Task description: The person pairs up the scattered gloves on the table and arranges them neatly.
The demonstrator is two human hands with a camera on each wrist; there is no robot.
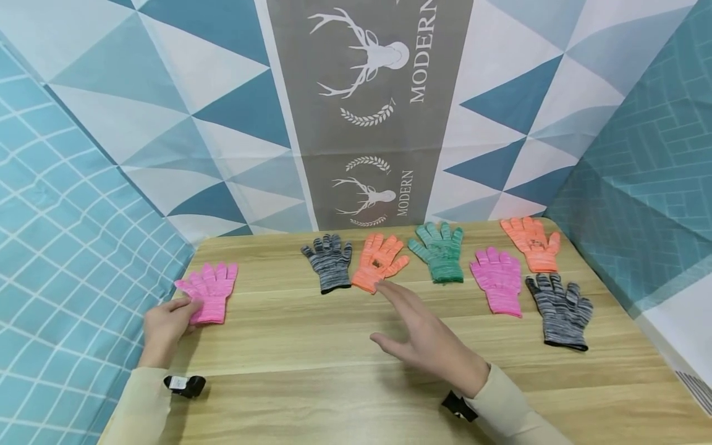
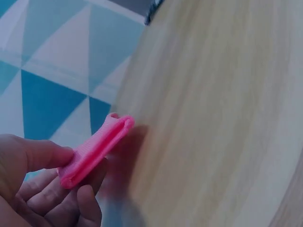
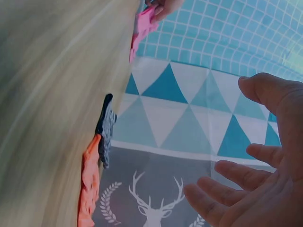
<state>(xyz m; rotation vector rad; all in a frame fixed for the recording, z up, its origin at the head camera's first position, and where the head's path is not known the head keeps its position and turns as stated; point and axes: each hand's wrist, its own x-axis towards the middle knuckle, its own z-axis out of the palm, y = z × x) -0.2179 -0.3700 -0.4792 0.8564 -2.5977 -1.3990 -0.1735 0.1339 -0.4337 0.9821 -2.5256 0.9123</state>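
At the table's left side my left hand [image 1: 169,324] pinches a pink knit glove [image 1: 214,290] by its edge near the cuff. In the left wrist view the thumb lies on top of the pink cuff [image 2: 97,150] and the fingers are beneath it. My right hand [image 1: 425,340] hovers over the middle of the table, fingers extended and thumb spread, holding nothing. Closest ahead of it lies an orange glove [image 1: 381,262], with a grey-black glove [image 1: 329,262] to its left and a green glove [image 1: 442,252] to its right.
Farther right on the wooden table [image 1: 289,346] lie another pink glove [image 1: 499,281], a second orange glove [image 1: 534,243] and a second grey-black glove [image 1: 563,312]. A patterned cloth backdrop [image 1: 222,123] rises behind the table, and blue tiled-print cloth [image 1: 67,247] hangs at the left.
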